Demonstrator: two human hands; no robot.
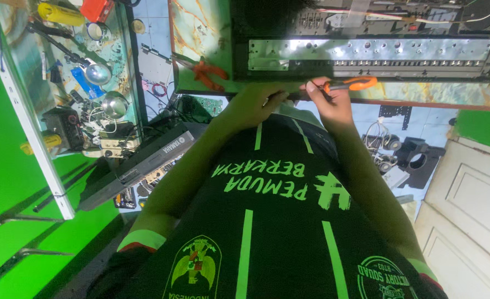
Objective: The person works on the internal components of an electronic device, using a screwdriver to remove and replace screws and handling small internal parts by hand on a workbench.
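Near the top centre of the frame the right hand (333,105) pinches an orange-handled tool (349,84) between thumb and fingers, at the front edge of the marble-patterned worktop (200,27). Just left of it the left hand (250,105) is curled over something dark; what it grips is hidden, and how tightly it is closed cannot be told. Right above both hands lies a long metal chassis (367,55) – an open, tray-like shell lined with rows of holes and small sockets, its right end cut off by the frame. Orange-handled pliers (209,73) lie on the worktop left of it. At upper left a second cluttered worktop (18,33) carries tools too jumbled to make out.
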